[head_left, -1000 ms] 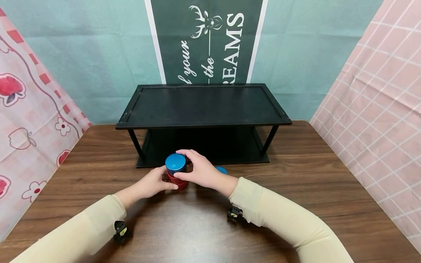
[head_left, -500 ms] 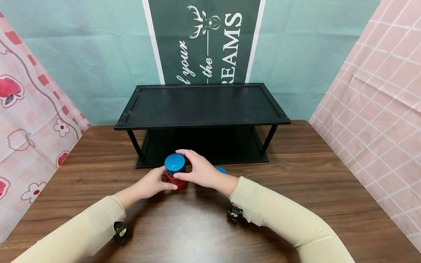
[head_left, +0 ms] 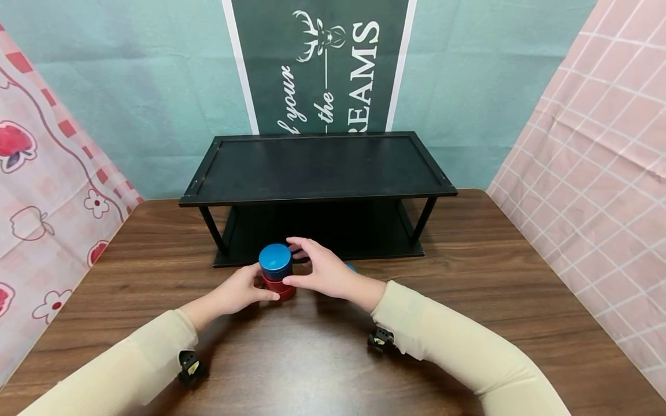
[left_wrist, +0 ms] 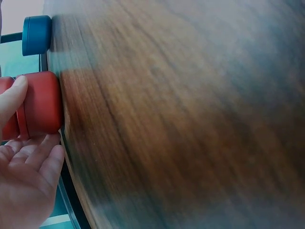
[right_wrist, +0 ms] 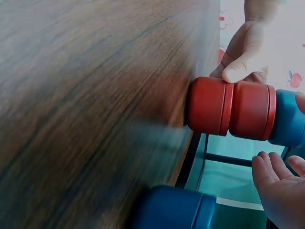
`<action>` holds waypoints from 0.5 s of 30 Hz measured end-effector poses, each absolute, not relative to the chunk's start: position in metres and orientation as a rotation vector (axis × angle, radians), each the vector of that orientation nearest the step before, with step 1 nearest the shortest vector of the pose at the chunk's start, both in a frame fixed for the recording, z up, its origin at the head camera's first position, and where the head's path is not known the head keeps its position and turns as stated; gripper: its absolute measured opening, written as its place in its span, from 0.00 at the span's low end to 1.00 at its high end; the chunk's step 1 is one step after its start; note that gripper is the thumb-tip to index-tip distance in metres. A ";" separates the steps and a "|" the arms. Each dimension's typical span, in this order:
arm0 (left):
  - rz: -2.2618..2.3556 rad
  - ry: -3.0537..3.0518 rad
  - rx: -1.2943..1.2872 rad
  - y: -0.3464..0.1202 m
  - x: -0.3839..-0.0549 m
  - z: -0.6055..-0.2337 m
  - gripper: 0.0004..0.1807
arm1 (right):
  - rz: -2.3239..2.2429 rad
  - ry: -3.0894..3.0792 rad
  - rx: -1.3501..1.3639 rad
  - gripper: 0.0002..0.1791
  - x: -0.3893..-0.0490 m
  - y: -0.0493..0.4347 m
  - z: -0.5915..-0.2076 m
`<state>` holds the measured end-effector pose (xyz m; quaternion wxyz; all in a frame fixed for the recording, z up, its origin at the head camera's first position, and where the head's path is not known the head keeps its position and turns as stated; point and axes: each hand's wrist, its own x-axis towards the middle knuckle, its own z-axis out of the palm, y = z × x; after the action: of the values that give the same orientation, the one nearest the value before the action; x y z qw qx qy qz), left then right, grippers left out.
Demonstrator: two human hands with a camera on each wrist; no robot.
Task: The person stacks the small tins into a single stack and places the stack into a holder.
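Observation:
Two red tins stand one on the other, the lower red tin [right_wrist: 207, 105] on the table and the upper red tin [right_wrist: 250, 109] above it. A blue tin [head_left: 275, 258] with a shiny lid tops the stack. My left hand [head_left: 240, 290] grips the red tins from the left, its thumb [left_wrist: 13, 98] near the seam between them. To the right is my right hand [head_left: 329, 273], spread around the blue tin; its fingers [right_wrist: 274, 171] are apart from the tin and its thumb is close to it. Beyond the right wrist a second blue tin [right_wrist: 171, 210] is mostly hidden in the head view.
A black two-level shelf [head_left: 322, 167] stands right behind the stack, its lower board [head_left: 385, 247] near the tins. The brown wooden table [head_left: 468, 323] spreads around. Patterned cloths hang left and right, with a green banner [head_left: 322, 69] at the back.
My right hand has loosened from the top blue tin and drawn slightly to the right, covering more of the second blue tin. The left hand keeps its grip; the stack stays put.

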<state>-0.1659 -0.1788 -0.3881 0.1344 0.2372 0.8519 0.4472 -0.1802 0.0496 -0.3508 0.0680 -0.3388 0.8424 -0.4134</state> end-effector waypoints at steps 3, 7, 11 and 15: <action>1.295 2.478 0.693 -0.179 -0.165 -0.388 0.31 | -1.261 2.534 -1.024 0.40 -0.180 0.054 -0.351; 1.289 2.492 0.693 -0.179 -0.166 -0.388 0.30 | -1.272 2.556 -1.024 0.40 -0.182 0.064 -0.351; 1.285 2.493 0.681 -0.179 -0.167 -0.388 0.30 | -1.272 2.592 -1.001 0.39 -0.183 0.077 -0.352; 1.277 2.494 0.663 -0.179 -0.166 -0.387 0.31 | -1.257 2.605 -0.961 0.39 -0.184 0.089 -0.352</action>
<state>-0.1657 -0.1788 -0.3874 0.1305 0.2283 0.8588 0.4398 -0.1836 0.0889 -0.3522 0.0468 -0.3149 0.8538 -0.4118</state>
